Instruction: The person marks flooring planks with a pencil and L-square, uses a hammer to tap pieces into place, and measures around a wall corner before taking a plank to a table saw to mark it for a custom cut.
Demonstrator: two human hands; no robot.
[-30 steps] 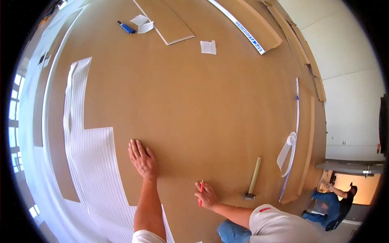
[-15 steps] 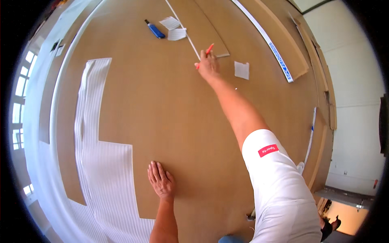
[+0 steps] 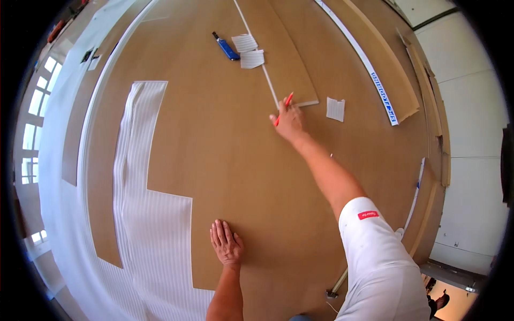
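My left hand (image 3: 227,243) lies flat, fingers out, on the brown flooring (image 3: 241,160), beside the white striped underlay (image 3: 166,241). My right hand (image 3: 289,120) holds a red pencil (image 3: 290,97) at the near corner of a brown plank with a pale edge (image 3: 289,64); whether it touches the plank I cannot tell. A small white striped square (image 3: 335,109) lies to its right. Farther up are a blue utility knife (image 3: 228,50) and two more white scraps (image 3: 251,59). A hammer (image 3: 337,283) is partly hidden by my right arm at the bottom.
Long boards with a printed white strip (image 3: 358,53) lie at upper right, another strip (image 3: 417,190) lower. White sheeting (image 3: 59,208) and windows (image 3: 35,134) are on the left, a pale wall (image 3: 471,117) right. Another person (image 3: 441,299) shows at the lower right edge.
My right hand has reached forward from beside the hammer to the plank's corner, still holding the pencil. My left hand stays flat on the flooring. The whole view has shifted.
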